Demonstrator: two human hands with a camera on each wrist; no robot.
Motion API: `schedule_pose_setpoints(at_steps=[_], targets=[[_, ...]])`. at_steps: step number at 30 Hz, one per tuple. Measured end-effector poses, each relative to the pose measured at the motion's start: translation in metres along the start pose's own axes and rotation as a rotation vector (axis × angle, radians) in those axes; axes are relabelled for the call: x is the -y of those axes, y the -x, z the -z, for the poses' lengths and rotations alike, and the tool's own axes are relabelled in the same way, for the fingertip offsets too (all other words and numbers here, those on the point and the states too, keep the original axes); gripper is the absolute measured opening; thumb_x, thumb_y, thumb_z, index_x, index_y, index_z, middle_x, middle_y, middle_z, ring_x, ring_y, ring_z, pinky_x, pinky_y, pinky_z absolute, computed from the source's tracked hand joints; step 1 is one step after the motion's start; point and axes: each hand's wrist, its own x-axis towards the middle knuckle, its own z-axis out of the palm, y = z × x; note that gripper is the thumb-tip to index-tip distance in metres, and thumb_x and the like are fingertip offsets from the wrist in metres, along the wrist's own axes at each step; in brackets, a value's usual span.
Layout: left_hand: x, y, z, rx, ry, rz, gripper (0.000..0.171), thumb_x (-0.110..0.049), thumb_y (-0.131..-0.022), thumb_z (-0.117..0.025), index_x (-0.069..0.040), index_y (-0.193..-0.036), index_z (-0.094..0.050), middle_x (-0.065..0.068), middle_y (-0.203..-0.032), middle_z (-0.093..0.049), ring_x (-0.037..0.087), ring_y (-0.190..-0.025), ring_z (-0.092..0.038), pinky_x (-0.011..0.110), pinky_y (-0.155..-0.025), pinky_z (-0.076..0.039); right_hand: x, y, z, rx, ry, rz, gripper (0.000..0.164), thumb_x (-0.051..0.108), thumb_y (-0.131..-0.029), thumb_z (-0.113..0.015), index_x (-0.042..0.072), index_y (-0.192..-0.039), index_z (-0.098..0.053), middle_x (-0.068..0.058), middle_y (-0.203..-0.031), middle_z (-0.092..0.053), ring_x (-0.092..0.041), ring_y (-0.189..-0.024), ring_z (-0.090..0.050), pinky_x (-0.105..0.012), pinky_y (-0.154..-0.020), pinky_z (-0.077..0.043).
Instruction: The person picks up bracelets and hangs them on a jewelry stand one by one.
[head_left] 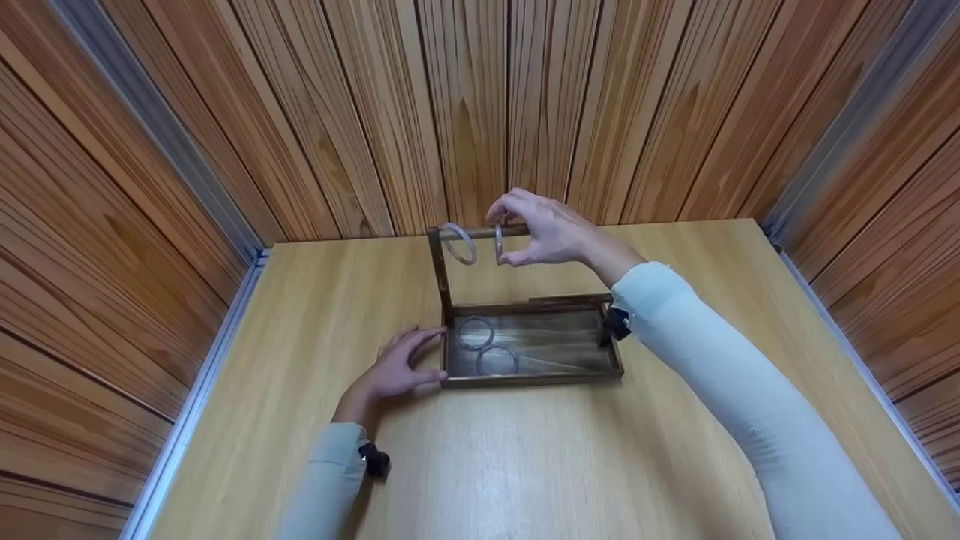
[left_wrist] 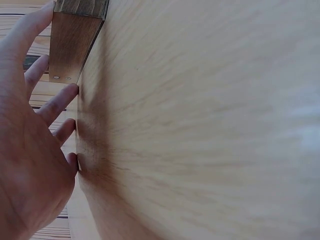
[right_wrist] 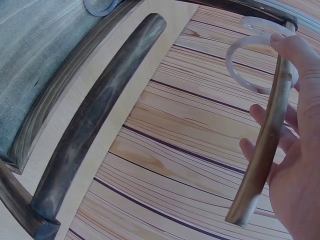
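Observation:
A dark wooden bangle stand has a tray base [head_left: 536, 381], a tall left post [head_left: 440, 274] and an upper bar [right_wrist: 262, 155] with a free right end. One pale translucent bangle [head_left: 472, 253] hangs on that bar close to the post. My right hand [head_left: 551, 231] pinches a second bangle [right_wrist: 231, 62] between thumb and fingers, with the bar passing through it. Two more bangles, one farther back [head_left: 491, 327] and one nearer [head_left: 516, 364], lie flat at the tray's left side. My left hand [head_left: 395, 366] touches the tray's left end with spread fingers.
A lower bar [right_wrist: 100, 107] reaches left from a short post at the tray's right end, behind the tray. The stand sits on a light wooden table [head_left: 517, 457]. A wood-plank wall [head_left: 465, 112] rises right behind the table's far edge, with more panels on both sides.

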Motion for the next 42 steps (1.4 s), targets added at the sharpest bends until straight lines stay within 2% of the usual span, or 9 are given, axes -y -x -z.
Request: schedule_pose_setpoints(at_steps=[9,15,20,28,35,42], targets=[[0.003,-0.001,0.000,-0.002,0.000,-0.010,0.080,-0.045,-0.098,-0.085,-0.036,-0.170,-0.050,0.007,-0.183,-0.042,0.046,-0.177,-0.014,0.083,-0.137,-0.004,-0.001,0.002,0.003,-0.011,-0.015,0.003,0.064,0.030,-0.094,-0.091,0.013,-0.149,-0.062,-0.012,-0.151,-0.062,-0.038,-0.141,-0.063,-0.060,-0.120,-0.054],[0.003,-0.001,0.001,-0.005,-0.005,-0.015,0.082,-0.047,-0.097,-0.086,-0.035,-0.170,-0.050,0.007,-0.182,-0.044,0.046,-0.177,-0.015,0.082,-0.138,-0.004,-0.008,0.008,0.005,-0.027,-0.023,-0.003,0.064,0.024,-0.093,-0.091,0.012,-0.149,-0.062,-0.015,-0.152,-0.062,-0.039,-0.143,-0.062,-0.062,-0.123,-0.052],[0.001,-0.001,0.002,-0.003,-0.003,-0.005,0.082,-0.046,-0.097,-0.085,-0.036,-0.170,-0.050,0.010,-0.185,-0.038,0.046,-0.178,-0.013,0.082,-0.138,-0.002,-0.013,0.015,0.010,-0.038,-0.021,-0.036,0.066,0.024,-0.093,-0.090,0.011,-0.151,-0.061,-0.015,-0.154,-0.061,-0.040,-0.145,-0.061,-0.063,-0.124,-0.051],[0.000,0.001,0.000,0.005,0.012,0.002,0.082,-0.047,-0.097,-0.086,-0.036,-0.170,-0.049,0.010,-0.186,-0.036,0.046,-0.178,-0.011,0.084,-0.136,-0.001,-0.025,0.034,0.018,-0.054,0.016,-0.061,0.064,0.025,-0.095,-0.088,0.010,-0.151,-0.061,-0.017,-0.153,-0.061,-0.040,-0.144,-0.060,-0.062,-0.118,-0.054],[-0.002,0.004,0.002,0.011,0.004,0.016,0.087,-0.052,-0.096,-0.085,-0.039,-0.172,-0.046,0.018,-0.189,-0.023,0.050,-0.177,-0.009,0.087,-0.135,-0.005,-0.036,0.053,0.029,-0.091,0.028,-0.085,0.065,0.024,-0.095,-0.089,0.009,-0.151,-0.061,-0.017,-0.151,-0.062,-0.042,-0.144,-0.060,-0.065,-0.119,-0.052],[-0.004,0.005,0.004,0.015,0.007,0.003,0.087,-0.052,-0.095,-0.086,-0.037,-0.172,-0.046,0.014,-0.188,-0.029,0.048,-0.178,-0.009,0.085,-0.136,-0.003,-0.046,0.068,0.038,-0.103,0.043,-0.112,0.064,0.024,-0.095,-0.089,0.008,-0.150,-0.061,-0.018,-0.152,-0.062,-0.043,-0.145,-0.060,-0.066,-0.118,-0.052]])
